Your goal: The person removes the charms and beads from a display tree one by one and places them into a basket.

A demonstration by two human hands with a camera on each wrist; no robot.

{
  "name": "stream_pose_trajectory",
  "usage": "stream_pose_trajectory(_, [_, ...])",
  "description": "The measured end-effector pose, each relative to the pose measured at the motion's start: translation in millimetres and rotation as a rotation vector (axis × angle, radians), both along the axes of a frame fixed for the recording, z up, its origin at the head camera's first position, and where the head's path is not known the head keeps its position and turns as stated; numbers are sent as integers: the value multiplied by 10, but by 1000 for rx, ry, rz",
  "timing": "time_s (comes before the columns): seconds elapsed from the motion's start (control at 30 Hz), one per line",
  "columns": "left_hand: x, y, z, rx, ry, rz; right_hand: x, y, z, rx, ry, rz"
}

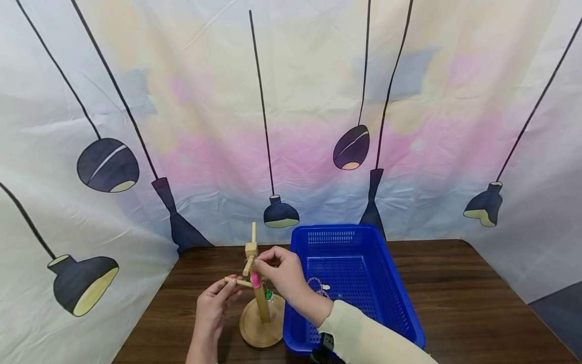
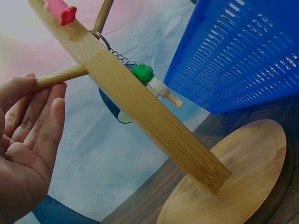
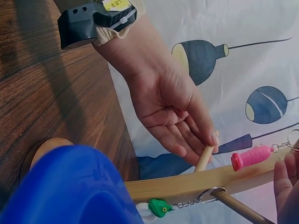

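A wooden rack has a post, a round base and several pegs. Thumb and fingers of my left hand pinch the end of a lower peg on the left. At an upper peg pointing forward, my right hand pinches the ring of a pink keychain. The pink charm dangles from a short chain beside the post. On another peg, a keychain with a green and white charm hangs by its metal ring. Most right-hand fingers lie outside the right wrist view.
Right of the rack, close by its base, stands a blue plastic basket with beaded bracelets inside. Both rest on a dark wooden table. Behind hangs a cloth printed with lamps.
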State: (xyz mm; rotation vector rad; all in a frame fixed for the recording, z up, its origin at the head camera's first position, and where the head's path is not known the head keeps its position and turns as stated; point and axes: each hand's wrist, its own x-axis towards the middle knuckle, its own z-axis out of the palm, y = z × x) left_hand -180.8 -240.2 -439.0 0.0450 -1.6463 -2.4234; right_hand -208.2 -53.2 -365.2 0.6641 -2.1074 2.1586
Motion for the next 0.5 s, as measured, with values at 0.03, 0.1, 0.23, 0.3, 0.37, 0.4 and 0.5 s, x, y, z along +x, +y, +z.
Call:
stream_pose_trajectory(0.03, [0, 2, 1, -1, -8, 3, 3, 0, 0, 3, 1, 0])
stream_pose_trajectory(0.1, [0, 5, 3, -7, -20, 9, 10, 2, 0, 10, 4, -2])
stream_pose_trajectory(0.23, [-4, 0, 3, -20, -26, 15, 25, 8, 3, 12, 5, -1])
stream_pose_trajectory(0.3, [-3, -3, 5, -14, -22, 15, 32, 11, 6, 12, 5, 3])
stream_pose_trajectory(0.37, [-3, -3, 4, -21, -22, 20, 36, 12, 9, 17, 4, 5])
stream_pose_trajectory(0.4, [-3, -4, 5, -14, -16, 15, 39, 12, 12, 18, 6, 7])
stream_pose_trajectory(0.5, [-4, -2, 3, -5, -3, 2, 51, 14, 21, 17, 4, 14])
